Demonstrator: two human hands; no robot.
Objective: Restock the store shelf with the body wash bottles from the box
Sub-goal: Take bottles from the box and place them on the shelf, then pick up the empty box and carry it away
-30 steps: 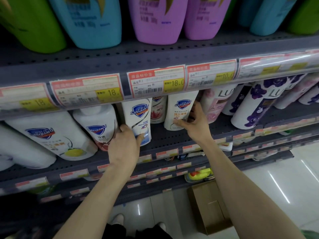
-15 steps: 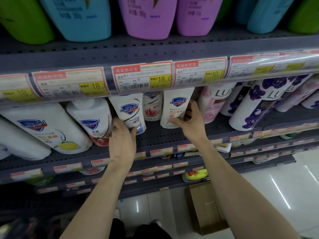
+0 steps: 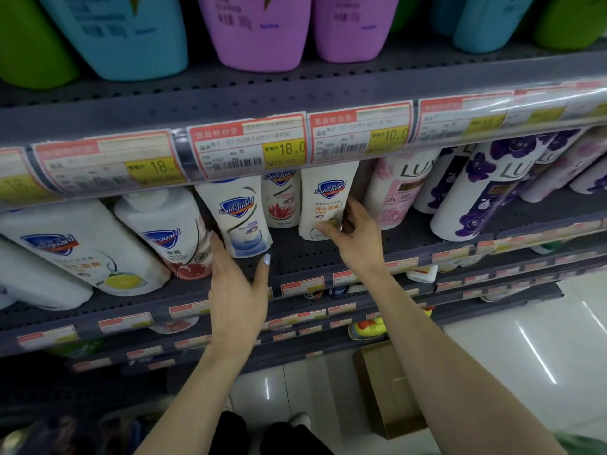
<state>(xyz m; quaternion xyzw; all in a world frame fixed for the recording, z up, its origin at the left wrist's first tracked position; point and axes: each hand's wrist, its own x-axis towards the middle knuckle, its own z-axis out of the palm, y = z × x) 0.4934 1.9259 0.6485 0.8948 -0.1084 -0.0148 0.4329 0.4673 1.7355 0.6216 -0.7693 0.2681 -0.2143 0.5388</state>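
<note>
Grey metal shelving: perforated boards run across your whole view in tiers, each front edge carrying a strip of red and yellow price tags.
Top tier: big green, blue and purple bottles stand in a row at the far top of your view.
Working tier: this is the board your hands are on; large white Safeguard pump bottles fill its left side, and pink and purple Lux bottles fill its right side.
Floor: pale glossy tiles show at the lower right, below the bottom tiers.
Box: brown cardboard, standing on the floor near the shelf foot, just right of your feet and partly hidden by your right forearm.
Blue-label body wash bottle: white, upright, near the front of the working tier, just right of the large pump bottles.
Yellow-label body wash bottle: white, upright, to the right of the blue-label one and just left of the pink Lux bottle.
Lotus-label bottle: farther back, between those two.
Left hand: you have it cupped around the base of the blue-label body wash bottle, thumb at the right, fingers behind on the left, loosely gripping it.
Right hand: your thumb lies across the front of the yellow-label body wash bottle and your fingers curl round its right side, grasping it low down.
</note>
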